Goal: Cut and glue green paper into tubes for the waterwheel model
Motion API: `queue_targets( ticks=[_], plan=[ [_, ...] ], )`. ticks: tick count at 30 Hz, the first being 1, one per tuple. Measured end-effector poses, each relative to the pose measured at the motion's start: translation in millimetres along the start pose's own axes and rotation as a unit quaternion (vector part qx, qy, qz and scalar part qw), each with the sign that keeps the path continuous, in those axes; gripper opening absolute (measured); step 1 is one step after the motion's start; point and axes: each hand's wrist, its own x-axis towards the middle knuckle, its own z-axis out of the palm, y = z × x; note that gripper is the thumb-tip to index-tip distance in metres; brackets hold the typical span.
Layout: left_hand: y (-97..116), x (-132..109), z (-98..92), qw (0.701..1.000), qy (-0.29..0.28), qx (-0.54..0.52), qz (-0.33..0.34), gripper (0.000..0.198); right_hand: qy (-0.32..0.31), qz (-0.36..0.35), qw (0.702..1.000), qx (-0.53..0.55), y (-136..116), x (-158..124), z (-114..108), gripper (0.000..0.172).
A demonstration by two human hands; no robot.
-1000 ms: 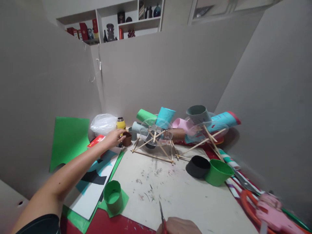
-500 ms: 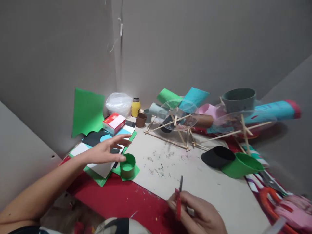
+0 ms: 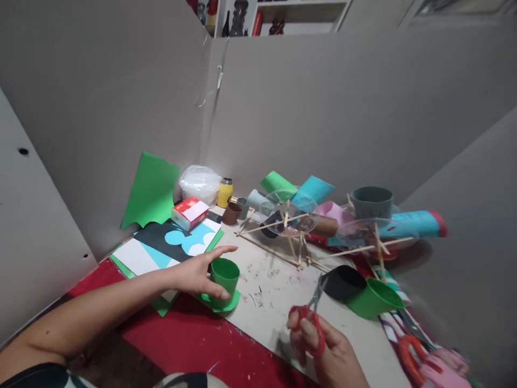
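Note:
My left hand [image 3: 202, 276] is around the near side of a small green paper cup [image 3: 226, 274], thumb in front and fingers spread behind its rim; whether it grips the cup is hard to tell. Under the cup lies a piece of green paper [image 3: 231, 303]. In my right hand [image 3: 319, 339] are small scissors with red handles [image 3: 308, 322], their blades pointing up and away. Beyond the blades, a black paper tube [image 3: 345, 282] leans against a wider green one [image 3: 375, 299].
Wooden sticks with a clear plastic disc [image 3: 287, 212] and coloured tubes stand at the back. Paper sheets [image 3: 155, 240] and a red-and-white box [image 3: 189, 213] are at left. Orange-handled scissors [image 3: 411, 353] lie at the right edge, a yellow jar [image 3: 225, 193] near the wall.
My left hand has come down from above to the green cup. My right hand has turned the scissors, so their blades show more clearly. The camera view has shifted.

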Motion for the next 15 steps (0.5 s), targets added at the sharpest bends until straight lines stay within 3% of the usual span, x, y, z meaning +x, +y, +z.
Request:
queue_targets(
  ticks=[6,11,15],
  plan=[
    [21.9,24.1,13.5,0.995,0.005,-0.097,0.039,0.101,0.007,0.015,0.993,0.115,-16.0,17.9,-1.9,0.044],
    [35.0,37.6,35.5,0.993,0.03,-0.031,0.114,0.102,0.013,0.001,0.989,0.146,-11.8,22.2,3.3,0.06],
    [39.8,46.0,47.9,0.992,0.014,-0.014,0.126,0.101,0.005,-0.013,0.988,0.153,-4.9,18.9,-1.4,0.055]
  ],
)
